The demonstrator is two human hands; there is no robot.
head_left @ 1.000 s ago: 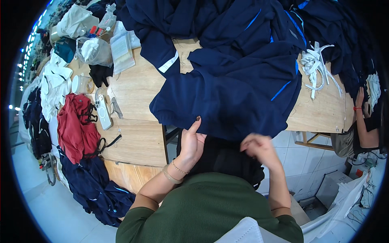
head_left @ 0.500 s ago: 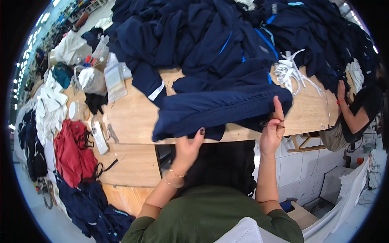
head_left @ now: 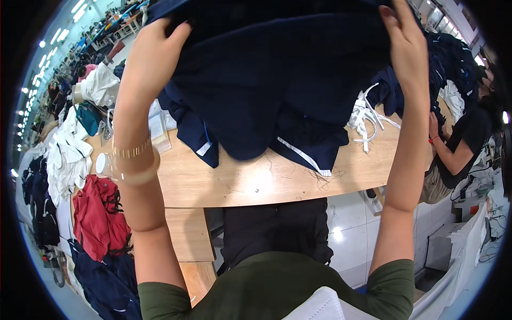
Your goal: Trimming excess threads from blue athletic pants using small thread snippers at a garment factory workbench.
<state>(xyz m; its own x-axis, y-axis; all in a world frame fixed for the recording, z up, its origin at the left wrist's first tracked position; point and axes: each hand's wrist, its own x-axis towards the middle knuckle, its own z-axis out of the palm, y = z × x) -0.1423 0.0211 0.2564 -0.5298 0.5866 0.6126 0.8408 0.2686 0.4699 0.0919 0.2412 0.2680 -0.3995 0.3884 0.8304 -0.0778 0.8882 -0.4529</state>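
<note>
A navy garment (head_left: pixel 277 69) is raised in front of me, spread wide between both hands, with its top edge running off the upper rim of the picture. My left hand (head_left: pixel 154 56) pinches that edge at the left, fingers partly hidden in the cloth. At the right, my right hand (head_left: pixel 409 45) grips the other end of the edge. Whether it is trousers or another piece I cannot tell. Below it, navy cloth with a white strip (head_left: pixel 304 156) rests on the wooden table (head_left: pixel 240 184).
White cords (head_left: pixel 365 118) lie tangled right of the garment. On the left are white cloth (head_left: pixel 68 149), a red bag (head_left: pixel 98 216) and navy clothes (head_left: pixel 106 277). A co-worker's arm (head_left: pixel 453 149) with a red wristband is at the right, beside a navy pile (head_left: pixel 453 61).
Both hands have risen and moved apart, lifting the navy garment off the table area and spreading it. Previously it hung low and flat between them, over the table's front edge.
</note>
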